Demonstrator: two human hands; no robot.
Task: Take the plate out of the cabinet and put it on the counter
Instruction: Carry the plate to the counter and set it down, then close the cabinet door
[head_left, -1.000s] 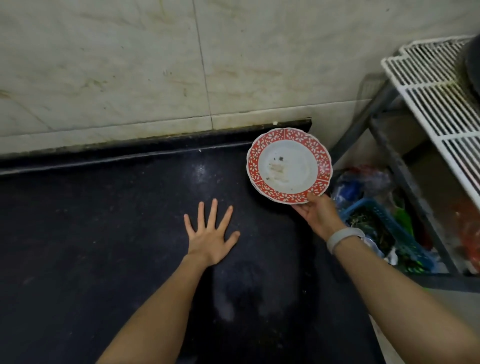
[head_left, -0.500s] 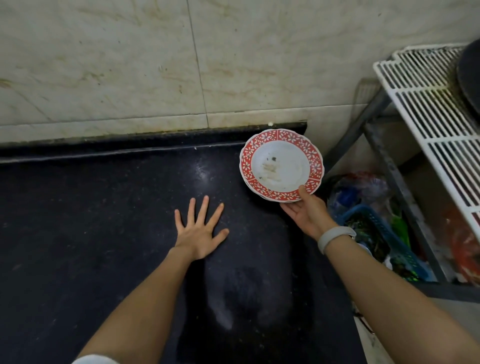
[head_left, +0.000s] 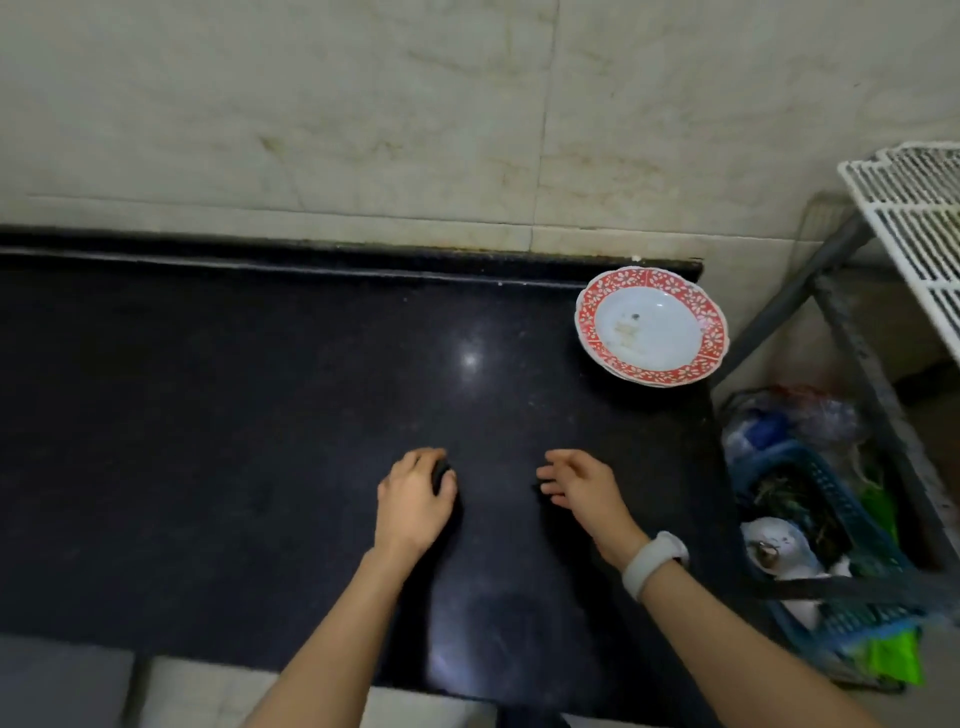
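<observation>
The plate (head_left: 651, 326), white with a red flowered rim and a few crumbs in its well, rests on the black counter (head_left: 260, 441) in the far right corner, its right edge at the counter's end. Nothing touches it. My right hand (head_left: 582, 486), with a white band on the wrist, hovers low over the counter well in front of the plate, fingers loosely apart and holding nothing. My left hand (head_left: 413, 496) is beside it to the left, fingers curled in against the palm, with nothing visible in it.
A pale tiled wall (head_left: 363, 130) backs the counter. Right of the counter stands a metal rack with a white wire shelf (head_left: 914, 208). Below it sits a blue basket (head_left: 831, 545) with bags and clutter. The counter's front edge runs just under my forearms.
My right hand has let go of the plate, which now lies on the counter, and has drawn back toward me. My left hand has curled its spread fingers shut.
</observation>
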